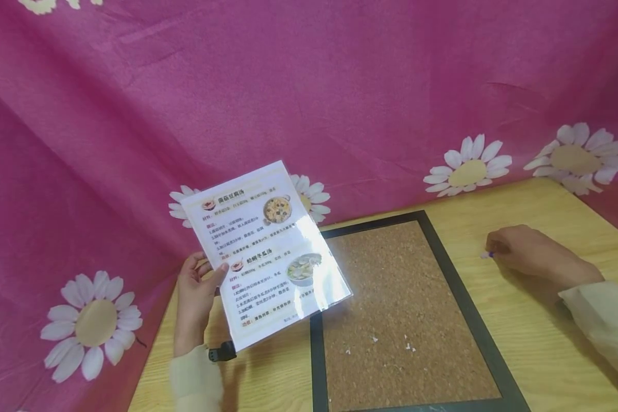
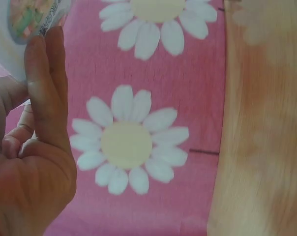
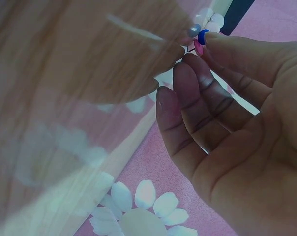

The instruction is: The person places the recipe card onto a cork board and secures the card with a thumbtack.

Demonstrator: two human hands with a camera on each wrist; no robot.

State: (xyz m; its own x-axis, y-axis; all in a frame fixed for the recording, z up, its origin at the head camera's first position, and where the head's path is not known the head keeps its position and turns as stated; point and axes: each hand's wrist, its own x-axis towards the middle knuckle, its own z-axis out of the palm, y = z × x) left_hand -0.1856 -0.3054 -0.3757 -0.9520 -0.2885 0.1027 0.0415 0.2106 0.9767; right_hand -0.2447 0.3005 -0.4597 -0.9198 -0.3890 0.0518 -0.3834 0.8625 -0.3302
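My left hand [image 1: 194, 294] grips the left edge of a laminated recipe sheet [image 1: 268, 252], thumb on its front. The sheet is tilted up above the table and covers part of the corkboard's left side. Printed Chinese text and pictures of soup bowls show on it. In the left wrist view, only a corner of the sheet [image 2: 20, 24] is visible by the fingers. Low over the table, to the right of the corkboard [image 1: 407, 297], my right hand [image 1: 530, 254] pinches a blue push pin [image 3: 203, 37]. Pink [image 3: 198, 47] and whitish pins [image 3: 210, 20] cluster beside the fingertips.
The corkboard lies flat with a black frame [image 1: 445, 269], and small white bits [image 1: 409, 345] are scattered on its lower part. Beneath it is a wooden table [image 1: 504, 212]. A pink cloth with daisies [image 1: 340, 103] hangs behind and at the left.
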